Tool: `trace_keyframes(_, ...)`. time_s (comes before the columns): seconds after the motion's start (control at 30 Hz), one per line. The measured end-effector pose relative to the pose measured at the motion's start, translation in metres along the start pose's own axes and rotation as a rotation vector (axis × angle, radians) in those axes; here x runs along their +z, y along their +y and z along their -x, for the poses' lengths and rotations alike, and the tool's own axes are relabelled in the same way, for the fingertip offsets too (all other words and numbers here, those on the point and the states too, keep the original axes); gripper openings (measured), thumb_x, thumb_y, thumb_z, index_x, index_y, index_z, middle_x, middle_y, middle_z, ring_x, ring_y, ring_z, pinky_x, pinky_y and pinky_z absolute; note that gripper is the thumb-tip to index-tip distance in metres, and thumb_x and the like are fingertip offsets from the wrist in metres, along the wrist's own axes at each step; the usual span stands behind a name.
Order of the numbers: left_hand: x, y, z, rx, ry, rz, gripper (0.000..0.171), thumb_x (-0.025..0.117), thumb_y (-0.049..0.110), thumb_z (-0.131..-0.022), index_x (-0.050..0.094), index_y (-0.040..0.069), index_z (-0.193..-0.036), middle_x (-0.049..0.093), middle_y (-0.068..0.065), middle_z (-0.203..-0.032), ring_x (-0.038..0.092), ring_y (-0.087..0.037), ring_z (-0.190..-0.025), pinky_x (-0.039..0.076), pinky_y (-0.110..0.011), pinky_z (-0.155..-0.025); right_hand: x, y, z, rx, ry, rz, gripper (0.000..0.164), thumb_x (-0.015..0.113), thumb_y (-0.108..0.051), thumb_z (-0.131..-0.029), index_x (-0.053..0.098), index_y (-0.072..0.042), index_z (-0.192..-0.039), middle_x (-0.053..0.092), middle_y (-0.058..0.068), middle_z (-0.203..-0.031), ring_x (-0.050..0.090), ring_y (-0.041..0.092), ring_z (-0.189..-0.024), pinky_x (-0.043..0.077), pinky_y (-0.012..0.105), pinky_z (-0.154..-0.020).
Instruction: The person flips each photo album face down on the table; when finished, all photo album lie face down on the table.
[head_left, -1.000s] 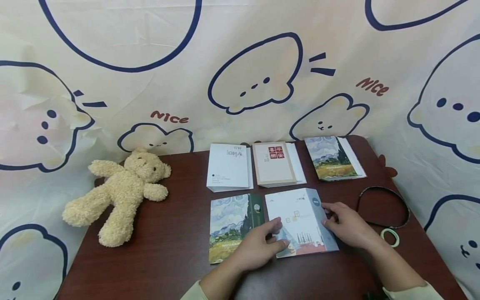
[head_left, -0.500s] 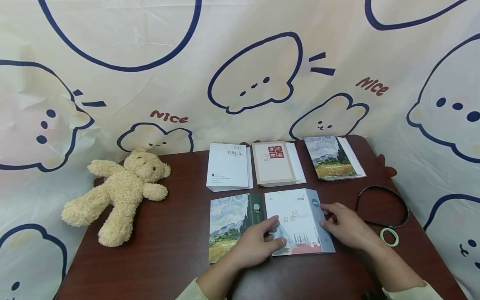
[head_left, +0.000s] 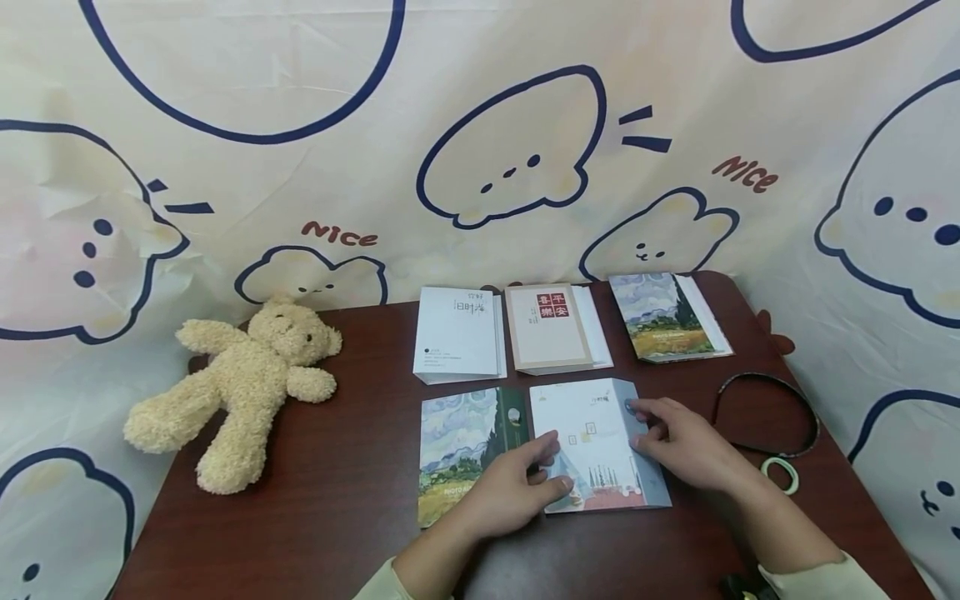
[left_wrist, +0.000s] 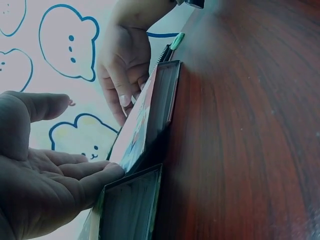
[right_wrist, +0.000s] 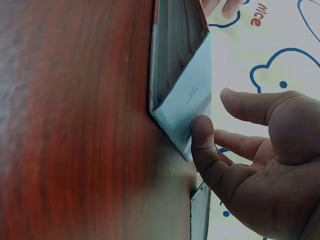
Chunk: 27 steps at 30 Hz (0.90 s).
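Where the left hand (head_left: 517, 487) works: fingers nearly straight, thumb apart, fingertips touching the left edge of the white album (head_left: 588, 442).
Right hand (head_left: 686, 442): thumb and fingers apart, fingertips at the blue-grey spine (head_left: 655, 487).
White album: on the tabletop (head_left: 337, 517), between both hands, just beside the landscape album (head_left: 459, 437).
Farther: green ring (head_left: 794, 475), black loop (head_left: 766, 375), plush bear (head_left: 255, 367).
Back row: three other albums (head_left: 547, 329).

White album (head_left: 573, 406), front cover up, small squares and fine lettering on it, pinkish band along its near edge, blue-grey spine sloping down on the right, closed, lying on the table's (head_left: 315, 517) near half, right of centre
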<state>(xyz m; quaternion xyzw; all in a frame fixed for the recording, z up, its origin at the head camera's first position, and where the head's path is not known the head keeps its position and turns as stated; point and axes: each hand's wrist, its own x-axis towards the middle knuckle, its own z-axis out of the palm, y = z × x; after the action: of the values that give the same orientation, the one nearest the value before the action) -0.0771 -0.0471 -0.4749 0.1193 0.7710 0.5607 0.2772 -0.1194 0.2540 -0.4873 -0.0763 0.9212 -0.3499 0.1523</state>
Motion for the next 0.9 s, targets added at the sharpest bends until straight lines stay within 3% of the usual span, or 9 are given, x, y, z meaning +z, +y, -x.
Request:
trace_keyframes(0.23, -0.003, -0.001, 0.000, 0.032, 0.038, -0.011, 0.069, 0.070, 0.034, -0.100, 0.042, 0.012, -0.159, 0.056, -0.008, -0.150, 0.056, -0.028, -0.135, 0.049, -0.038, -0.107, 0.000, -0.011, -0.004, -0.047, 0.018, -0.031, 0.056, 0.074, -0.026, -0.097, 0.057, -0.002, -0.145, 0.059, 0.014, -0.126, 0.057, 0.019, -0.092, 0.047, 0.036, -0.077)
trace_keyframes(0.4, -0.009, -0.002, -0.001, 0.056, 0.065, 0.037, 0.066, 0.071, 0.029, -0.100, 0.044, 0.012, -0.158, 0.055, -0.008, -0.150, 0.052, -0.029, -0.137, 0.048, -0.041, -0.109, 0.002, -0.023, -0.010, -0.092, 0.022, -0.042, 0.053, 0.074, -0.023, -0.096, 0.059, -0.004, -0.143, 0.063, 0.009, -0.122, 0.055, 0.018, -0.090, 0.046, 0.033, -0.074)
trace_keyframes(0.6, -0.021, -0.005, 0.000, 0.079, 0.117, 0.097, 0.064, 0.069, 0.025, -0.101, 0.043, 0.007, -0.156, 0.051, -0.014, -0.153, 0.050, -0.031, -0.139, 0.045, -0.043, -0.112, 0.010, -0.039, -0.020, -0.132, 0.004, -0.045, 0.052, 0.075, -0.020, -0.095, 0.060, -0.005, -0.142, 0.064, 0.005, -0.116, 0.056, 0.016, -0.088, 0.048, 0.031, -0.073)
trace_keyframes(0.9, -0.043, -0.010, 0.001, 0.118, 0.180, 0.092, 0.065, 0.068, 0.025, -0.102, 0.041, 0.004, -0.157, 0.046, -0.014, -0.157, 0.046, -0.032, -0.142, 0.040, -0.046, -0.116, 0.021, -0.067, -0.036, -0.176, -0.032, -0.076, 0.053, 0.074, -0.022, -0.096, 0.059, -0.006, -0.145, 0.064, 0.006, -0.121, 0.059, 0.014, -0.090, 0.050, 0.034, -0.076)
